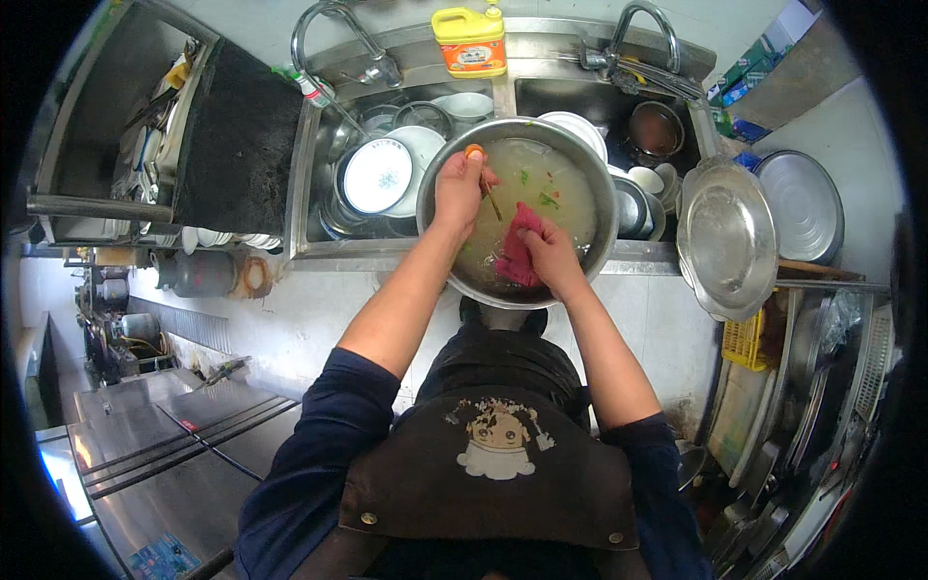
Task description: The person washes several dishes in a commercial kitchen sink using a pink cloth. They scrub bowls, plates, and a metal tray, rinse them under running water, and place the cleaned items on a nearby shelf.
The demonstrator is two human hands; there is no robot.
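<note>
A large round steel basin (607, 210) rests at the front of the sinks. Cloudy water (573, 170) with green and red food scraps lies inside it. Over the basin's left side, my left hand (460, 185) grips a thin utensil (494, 205) with an orange end; its exact kind is unclear. The utensil slants down towards the water. My right hand (554, 257) pinches a wet pink cloth (517, 257) over the near right part of the basin. The cloth and the utensil are close but apart.
The left sink holds plates (378, 176) and bowls; white dishes (645, 180) and pans lie in the right one. Two curved faucets (384, 69) (612, 54) stand behind. A yellow detergent jug (471, 43) sits between them. An oval metal dish (727, 235) leans at the right edge.
</note>
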